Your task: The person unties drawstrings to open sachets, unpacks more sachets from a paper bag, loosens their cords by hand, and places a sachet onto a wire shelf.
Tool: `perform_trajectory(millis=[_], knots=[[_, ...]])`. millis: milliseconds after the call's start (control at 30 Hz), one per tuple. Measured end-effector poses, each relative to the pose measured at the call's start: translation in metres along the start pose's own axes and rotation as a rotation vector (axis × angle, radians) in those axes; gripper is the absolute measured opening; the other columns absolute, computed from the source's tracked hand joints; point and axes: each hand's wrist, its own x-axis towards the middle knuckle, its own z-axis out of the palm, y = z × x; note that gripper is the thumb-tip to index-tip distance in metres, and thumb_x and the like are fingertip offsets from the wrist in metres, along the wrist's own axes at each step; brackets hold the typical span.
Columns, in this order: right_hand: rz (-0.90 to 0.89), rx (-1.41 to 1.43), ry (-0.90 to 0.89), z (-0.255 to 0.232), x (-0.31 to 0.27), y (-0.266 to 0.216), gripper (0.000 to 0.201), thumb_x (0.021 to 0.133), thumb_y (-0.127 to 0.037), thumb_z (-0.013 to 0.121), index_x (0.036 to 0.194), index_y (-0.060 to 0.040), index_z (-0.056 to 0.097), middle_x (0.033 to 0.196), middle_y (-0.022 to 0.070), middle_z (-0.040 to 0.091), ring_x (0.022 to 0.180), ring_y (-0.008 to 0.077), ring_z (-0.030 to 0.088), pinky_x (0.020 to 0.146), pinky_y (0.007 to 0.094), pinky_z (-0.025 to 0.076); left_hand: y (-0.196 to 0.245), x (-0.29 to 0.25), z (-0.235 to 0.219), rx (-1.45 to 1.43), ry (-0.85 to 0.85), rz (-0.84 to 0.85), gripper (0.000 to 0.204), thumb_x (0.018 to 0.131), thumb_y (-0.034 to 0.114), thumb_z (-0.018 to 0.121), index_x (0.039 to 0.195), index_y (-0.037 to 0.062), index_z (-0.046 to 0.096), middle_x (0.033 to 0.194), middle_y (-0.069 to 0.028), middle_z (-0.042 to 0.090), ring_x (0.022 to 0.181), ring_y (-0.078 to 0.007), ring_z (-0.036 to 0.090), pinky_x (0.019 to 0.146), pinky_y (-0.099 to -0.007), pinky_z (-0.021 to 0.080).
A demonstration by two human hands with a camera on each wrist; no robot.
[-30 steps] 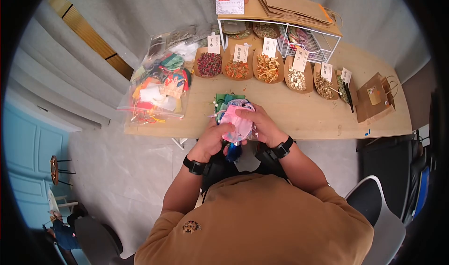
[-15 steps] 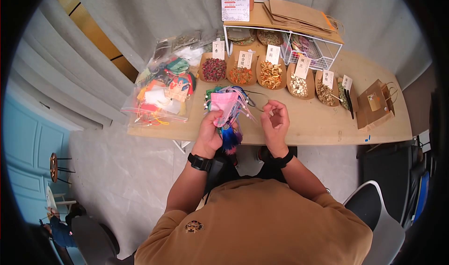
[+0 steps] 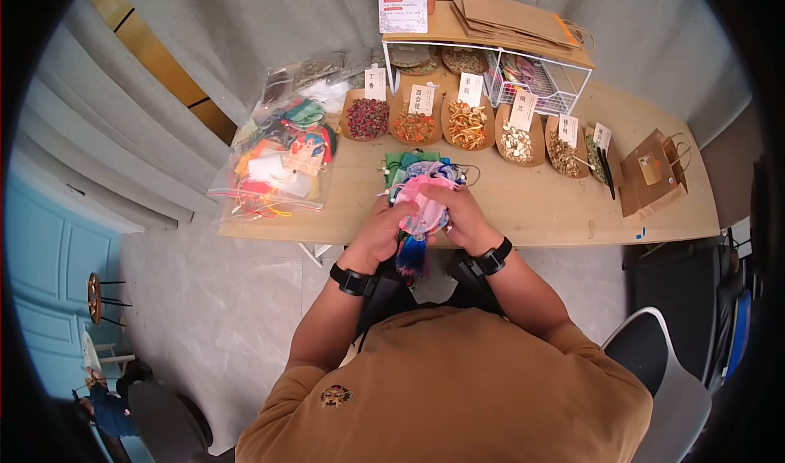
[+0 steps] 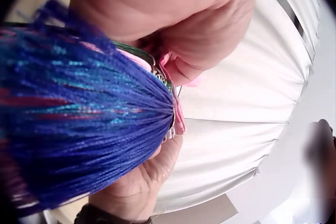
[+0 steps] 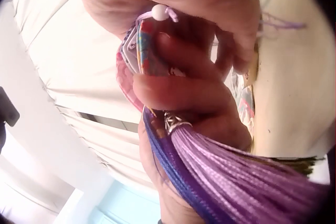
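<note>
My left hand (image 3: pixel 381 232) and right hand (image 3: pixel 469 219) grip a stack of small fabric drawstring pouches over the table's front edge. A pink pouch (image 3: pixel 420 208) lies on top, with both thumbs over it. Blue patterned and green pouches (image 3: pixel 401 165) show behind it. A blue tassel (image 3: pixel 412 254) hangs below the stack and fills much of the left wrist view. In the right wrist view, my fingers (image 5: pixel 178 90) curl around the pouch edges. A lilac tassel (image 5: pixel 226 166) with a metal cap and a white bead (image 5: pixel 159 12) on a cord also show there.
Paper trays of dried flowers and herbs, such as dark red buds (image 3: pixel 368 120), stand behind with label cards. At left lies a clear plastic bag (image 3: pixel 245 193) of colourful pouches. A kraft paper bag (image 3: pixel 652 177) stands at right, near a white wire rack (image 3: pixel 585 87).
Half a second ago the right hand was off to the right, apart from the pouches, near a loose cord. It has come back to the stack, and both hands hold it again.
</note>
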Motion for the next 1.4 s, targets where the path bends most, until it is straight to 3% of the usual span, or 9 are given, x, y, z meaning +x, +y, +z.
perform_trajectory(millis=[233, 300, 400, 500, 633, 867, 1167, 1267, 1400], knots=[[-0.03, 0.13, 0.096, -0.009, 0.006, 0.003, 0.023, 0.09, -0.02, 0.063, 0.106, -0.004, 0.06, 0.091, 0.0073, 0.067, 0.072, 0.0165, 0.066, 0.056, 0.0279, 0.052, -0.014, 0.004, -0.007, -0.028, -0.012, -0.112, 0.03, 0.091, 0.016, 0.056, 0.117, 0.0006, 0.052, 0.095, -0.012, 0.065, 0.074, -0.0214, 0.066, 0.058, -0.0336, 0.057], [-0.07, 0.226, 0.097, -0.019, 0.012, 0.003, 0.025, 0.091, -0.02, 0.062, 0.11, -0.0037, 0.058, 0.097, 0.0081, 0.067, 0.08, 0.0176, 0.067, 0.064, 0.0294, 0.055, -0.022, 0.001, -0.006, 0.172, 0.037, -0.098, 0.029, 0.093, 0.019, 0.058, 0.115, 0.001, 0.054, 0.089, -0.0097, 0.066, 0.065, -0.0167, 0.064, 0.056, -0.0291, 0.054], [-0.127, 0.313, 0.121, -0.024, 0.016, 0.002, 0.027, 0.092, -0.017, 0.06, 0.114, -0.0038, 0.056, 0.105, 0.0089, 0.065, 0.09, 0.019, 0.066, 0.075, 0.032, 0.055, -0.036, 0.0, -0.012, 0.16, -0.034, -0.075, 0.028, 0.094, 0.02, 0.057, 0.114, 0.0017, 0.055, 0.084, -0.0086, 0.066, 0.06, -0.0137, 0.06, 0.053, -0.0267, 0.05], [-0.118, 0.332, 0.134, -0.037, 0.017, 0.002, 0.029, 0.092, -0.015, 0.06, 0.118, -0.0039, 0.054, 0.111, 0.0095, 0.063, 0.099, 0.0203, 0.064, 0.082, 0.0346, 0.054, -0.039, -0.006, -0.012, 0.144, 0.025, -0.148, 0.024, 0.095, 0.019, 0.055, 0.111, 0.0019, 0.056, 0.084, -0.0096, 0.066, 0.056, -0.0103, 0.055, 0.052, -0.0254, 0.047], [-0.124, 0.363, 0.118, -0.047, 0.016, 0.005, 0.032, 0.092, -0.016, 0.06, 0.121, -0.0043, 0.052, 0.112, 0.0097, 0.062, 0.099, 0.0214, 0.063, 0.082, 0.0363, 0.054, -0.046, -0.011, -0.018, 0.096, 0.036, -0.173, 0.019, 0.094, 0.019, 0.056, 0.103, 0.0028, 0.057, 0.085, -0.0099, 0.066, 0.054, -0.0076, 0.053, 0.049, -0.0257, 0.048], [-0.074, 0.398, 0.101, -0.073, 0.017, -0.005, 0.037, 0.092, -0.015, 0.059, 0.127, -0.0071, 0.048, 0.121, 0.0102, 0.059, 0.108, 0.024, 0.06, 0.089, 0.0398, 0.052, -0.059, -0.021, -0.028, 0.222, 0.028, -0.171, 0.017, 0.093, 0.017, 0.058, 0.101, 0.0028, 0.055, 0.086, -0.0094, 0.067, 0.051, -0.0057, 0.051, 0.046, -0.023, 0.049], [-0.034, 0.482, -0.033, -0.08, 0.004, -0.026, 0.041, 0.09, -0.008, 0.058, 0.128, 0.0014, 0.045, 0.122, 0.0156, 0.058, 0.11, 0.029, 0.059, 0.096, 0.0427, 0.048, -0.055, -0.02, -0.023, 0.077, 0.071, -0.203, 0.028, 0.098, 0.027, 0.048, 0.104, 0.0017, 0.059, 0.085, -0.0083, 0.066, 0.05, -0.0057, 0.052, 0.045, -0.0213, 0.048], [-0.03, 0.418, -0.076, -0.086, 0.005, -0.024, 0.04, 0.091, -0.009, 0.056, 0.128, 0.0034, 0.045, 0.122, 0.0179, 0.057, 0.109, 0.0303, 0.059, 0.096, 0.0435, 0.048, -0.051, -0.016, -0.027, 0.188, 0.022, -0.133, 0.028, 0.097, 0.025, 0.052, 0.107, -0.0002, 0.06, 0.081, -0.0071, 0.065, 0.051, -0.0075, 0.054, 0.044, -0.0225, 0.049], [0.036, 0.394, -0.148, -0.086, 0.01, -0.025, 0.039, 0.093, -0.01, 0.051, 0.127, 0.0059, 0.045, 0.123, 0.0189, 0.057, 0.111, 0.0313, 0.059, 0.098, 0.0434, 0.046, -0.029, -0.013, -0.023, 0.362, 0.11, -0.013, 0.021, 0.094, 0.017, 0.056, 0.102, -0.0008, 0.063, 0.077, -0.004, 0.064, 0.052, -0.0061, 0.055, 0.045, -0.0197, 0.048]])
